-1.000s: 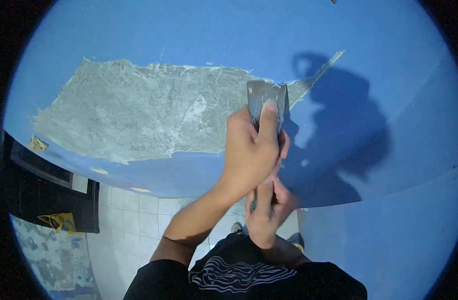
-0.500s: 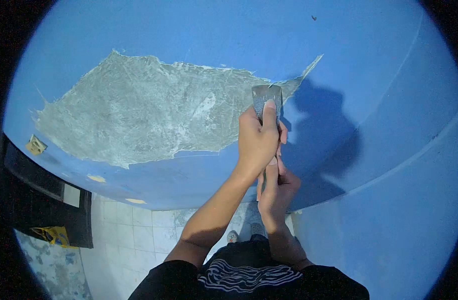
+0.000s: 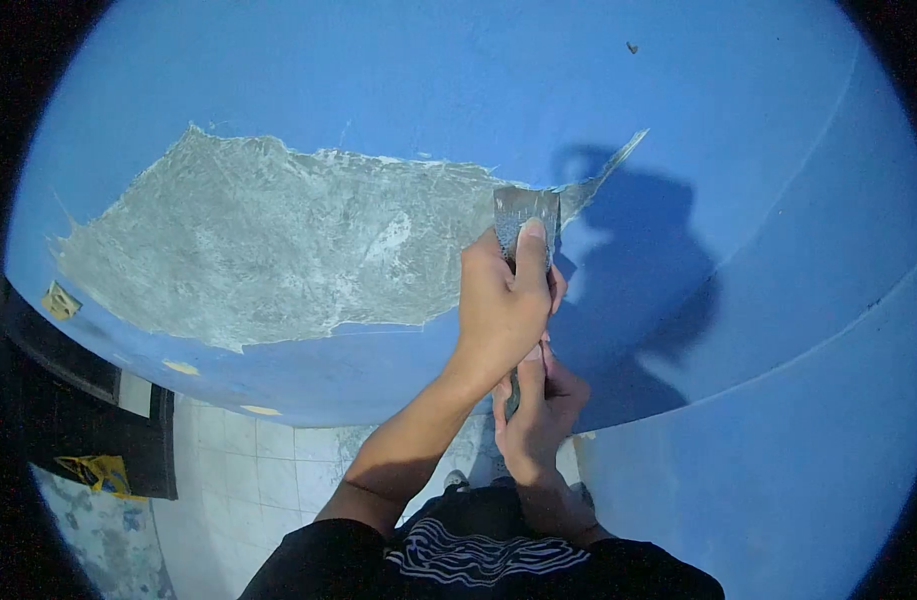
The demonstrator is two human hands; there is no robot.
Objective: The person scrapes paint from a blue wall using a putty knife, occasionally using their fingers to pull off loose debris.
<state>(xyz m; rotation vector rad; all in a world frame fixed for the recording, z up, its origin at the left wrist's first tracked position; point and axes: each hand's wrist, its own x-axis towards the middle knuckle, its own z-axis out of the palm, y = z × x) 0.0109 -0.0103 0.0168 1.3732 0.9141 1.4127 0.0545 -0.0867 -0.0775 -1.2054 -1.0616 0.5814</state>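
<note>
A metal scraper [image 3: 527,204] has its broad blade against the blue wall [image 3: 429,80], at the right part of the bare grey patch [image 3: 279,235], close to the upper paint edge. My left hand [image 3: 504,300] is closed round the scraper near the blade, thumb laid along the metal. Below it, my right hand [image 3: 541,415] is wrapped round the lower end of the handle, which is mostly hidden by the fingers. A thin strip of bare wall runs up and right from the patch.
A wall box [image 3: 61,301] sits at the left, with pale chips [image 3: 182,368] in the paint nearby. A dark piece of furniture [image 3: 89,420] and a yellow bag [image 3: 104,474] are at lower left. Tiled floor [image 3: 244,470] lies below; another blue wall [image 3: 759,470] stands at right.
The view has shifted slightly between frames. Both hands keep their hold on the scraper, whose blade stays near the patch's upper right edge.
</note>
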